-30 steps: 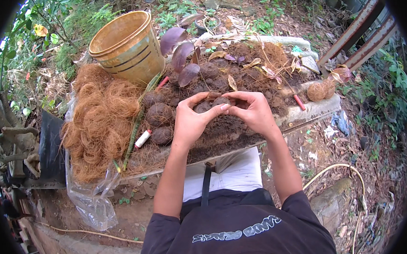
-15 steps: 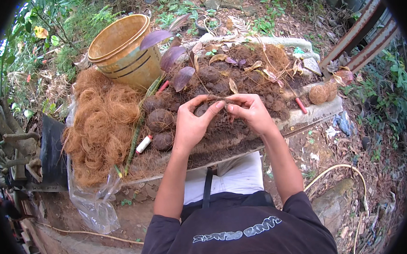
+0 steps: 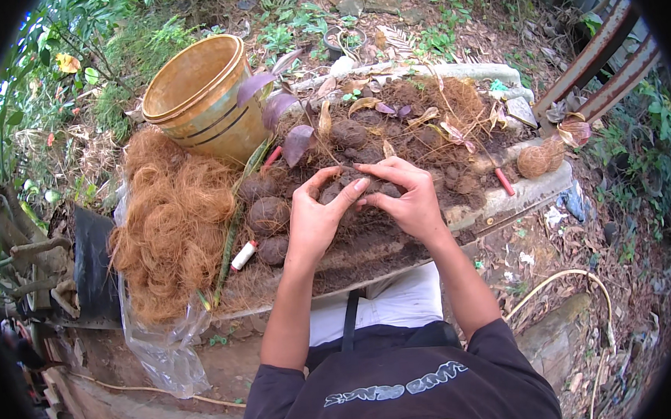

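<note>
Soil ball point(image 3: 350, 189) was clasped between both hands; left hand point(image 3: 317, 218) and right hand point(image 3: 408, 201) had fingers curled tight around it, above the soil-covered desk point(image 3: 504, 199), coir point(image 3: 171, 219) lying left

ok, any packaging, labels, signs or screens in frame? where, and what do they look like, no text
Clear plastic bag: crumpled, hanging off the bench's left front edge under the brown coconut fibre pile.
Black plastic bag: far left, dark, slumped beside the fibre.
Printed light lettering on the person's dark shirt: bottom centre.
No signs or screens visible.
</note>
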`<state>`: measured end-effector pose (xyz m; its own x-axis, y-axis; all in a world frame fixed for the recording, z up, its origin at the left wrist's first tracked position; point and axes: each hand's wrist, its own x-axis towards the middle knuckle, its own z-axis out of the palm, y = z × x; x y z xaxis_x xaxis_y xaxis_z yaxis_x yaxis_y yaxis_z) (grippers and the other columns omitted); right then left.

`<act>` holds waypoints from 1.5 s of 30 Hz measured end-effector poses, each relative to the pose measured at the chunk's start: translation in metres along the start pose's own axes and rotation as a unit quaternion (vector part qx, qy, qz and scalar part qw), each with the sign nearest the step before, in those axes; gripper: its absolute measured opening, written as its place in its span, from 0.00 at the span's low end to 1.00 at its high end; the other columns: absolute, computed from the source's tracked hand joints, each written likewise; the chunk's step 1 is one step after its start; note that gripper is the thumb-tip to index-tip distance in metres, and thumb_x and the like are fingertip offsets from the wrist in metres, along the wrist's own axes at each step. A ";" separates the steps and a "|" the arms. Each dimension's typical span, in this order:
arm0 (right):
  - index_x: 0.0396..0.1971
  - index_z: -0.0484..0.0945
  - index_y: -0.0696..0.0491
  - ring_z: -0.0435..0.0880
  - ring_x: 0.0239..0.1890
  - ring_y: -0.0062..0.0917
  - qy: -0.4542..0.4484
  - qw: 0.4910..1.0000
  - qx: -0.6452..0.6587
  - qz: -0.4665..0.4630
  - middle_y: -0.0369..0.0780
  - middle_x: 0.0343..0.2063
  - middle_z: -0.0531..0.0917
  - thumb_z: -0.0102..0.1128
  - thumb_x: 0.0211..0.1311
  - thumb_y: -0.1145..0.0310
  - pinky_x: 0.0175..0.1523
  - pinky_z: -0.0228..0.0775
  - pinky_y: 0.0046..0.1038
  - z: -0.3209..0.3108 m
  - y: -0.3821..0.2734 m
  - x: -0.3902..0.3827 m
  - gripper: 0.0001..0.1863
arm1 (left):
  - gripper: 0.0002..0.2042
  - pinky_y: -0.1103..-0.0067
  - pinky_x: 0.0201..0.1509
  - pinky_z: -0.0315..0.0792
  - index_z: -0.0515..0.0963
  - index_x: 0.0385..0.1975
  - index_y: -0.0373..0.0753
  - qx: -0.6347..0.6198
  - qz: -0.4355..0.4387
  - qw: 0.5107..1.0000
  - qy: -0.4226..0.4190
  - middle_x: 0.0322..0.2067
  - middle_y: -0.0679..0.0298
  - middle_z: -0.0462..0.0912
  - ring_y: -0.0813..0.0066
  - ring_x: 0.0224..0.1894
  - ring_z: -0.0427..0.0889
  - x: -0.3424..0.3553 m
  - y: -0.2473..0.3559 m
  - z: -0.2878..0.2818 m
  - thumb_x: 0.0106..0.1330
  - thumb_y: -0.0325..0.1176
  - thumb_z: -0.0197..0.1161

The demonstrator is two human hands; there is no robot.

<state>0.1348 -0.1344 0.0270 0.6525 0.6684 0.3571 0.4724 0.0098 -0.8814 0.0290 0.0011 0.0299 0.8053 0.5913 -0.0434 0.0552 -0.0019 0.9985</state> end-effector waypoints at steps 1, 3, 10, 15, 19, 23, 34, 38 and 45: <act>0.43 0.85 0.55 0.84 0.38 0.26 0.001 1.000 0.007 0.002 0.41 0.36 0.85 0.74 0.42 0.75 0.46 0.74 0.26 0.000 0.002 0.000 0.22 | 0.19 0.82 0.46 0.73 0.80 0.41 0.26 -0.043 -0.028 0.999 -0.012 0.36 0.58 0.84 0.79 0.39 0.79 -0.002 0.006 0.001 0.58 0.36 0.72; 0.42 0.85 0.55 0.83 0.37 0.25 0.003 1.000 0.019 0.003 0.40 0.34 0.85 0.74 0.42 0.75 0.45 0.73 0.26 0.000 0.007 -0.002 0.21 | 0.16 0.84 0.43 0.74 0.81 0.39 0.27 -0.130 -0.083 0.987 -0.035 0.34 0.60 0.84 0.81 0.36 0.80 -0.008 0.025 0.004 0.58 0.34 0.72; 0.41 0.85 0.58 0.82 0.38 0.21 -0.014 0.987 0.147 0.061 0.39 0.34 0.86 0.72 0.49 0.75 0.46 0.72 0.25 0.004 0.015 0.000 0.16 | 0.11 0.85 0.38 0.72 0.82 0.33 0.30 -0.054 0.012 0.998 -0.001 0.30 0.65 0.84 0.85 0.32 0.78 -0.001 0.000 0.002 0.61 0.33 0.70; 0.43 0.83 0.59 0.82 0.40 0.18 -0.020 0.948 0.263 0.180 0.39 0.38 0.86 0.70 0.56 0.72 0.47 0.72 0.24 0.005 0.014 0.002 0.15 | 0.14 0.81 0.43 0.72 0.81 0.36 0.28 -0.010 0.001 0.999 0.031 0.32 0.62 0.84 0.82 0.36 0.79 0.000 -0.004 0.005 0.61 0.35 0.70; 0.47 0.82 0.60 0.80 0.41 0.16 -0.003 0.964 0.194 0.185 0.39 0.41 0.85 0.66 0.61 0.70 0.48 0.72 0.20 0.009 0.013 0.001 0.16 | 0.19 0.79 0.50 0.72 0.80 0.42 0.27 0.046 0.079 0.994 0.053 0.38 0.58 0.85 0.77 0.42 0.80 0.001 -0.008 0.006 0.59 0.37 0.71; 0.50 0.80 0.60 0.79 0.46 0.19 -0.001 0.933 0.284 0.222 0.38 0.45 0.83 0.62 0.64 0.71 0.52 0.72 0.24 0.012 0.011 -0.002 0.16 | 0.22 0.78 0.52 0.72 0.79 0.43 0.24 -0.001 0.025 1.000 0.011 0.41 0.55 0.84 0.77 0.44 0.80 0.000 -0.001 0.005 0.59 0.38 0.72; 0.46 0.81 0.57 0.84 0.41 0.33 -0.002 0.998 -0.062 -0.029 0.43 0.38 0.83 0.68 0.49 0.77 0.45 0.76 0.29 -0.003 0.000 -0.003 0.20 | 0.26 0.77 0.48 0.74 0.77 0.45 0.20 0.060 0.012 0.998 0.007 0.37 0.49 0.85 0.73 0.40 0.82 0.000 0.000 0.005 0.59 0.40 0.71; 0.43 0.80 0.61 0.84 0.42 0.38 0.045 0.992 -0.097 -0.060 0.46 0.39 0.82 0.65 0.49 0.80 0.44 0.77 0.32 0.011 -0.002 -0.011 0.18 | 0.28 0.75 0.50 0.74 0.76 0.46 0.18 0.080 0.056 0.995 0.024 0.38 0.44 0.84 0.69 0.42 0.83 0.001 -0.015 0.005 0.58 0.42 0.71; 0.44 0.78 0.64 0.83 0.45 0.42 0.038 0.994 -0.079 -0.070 0.50 0.42 0.83 0.65 0.51 0.78 0.47 0.76 0.33 0.013 0.011 -0.017 0.18 | 0.27 0.72 0.51 0.75 0.77 0.42 0.18 0.140 0.105 0.983 0.064 0.39 0.39 0.83 0.60 0.44 0.85 -0.006 -0.012 0.009 0.58 0.43 0.71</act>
<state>0.1208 -0.1363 0.0072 0.6147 0.6101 0.5000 0.6448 -0.0235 -0.7640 0.0286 -0.0098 0.0179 0.7363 0.6506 0.1857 0.0695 -0.3457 0.9358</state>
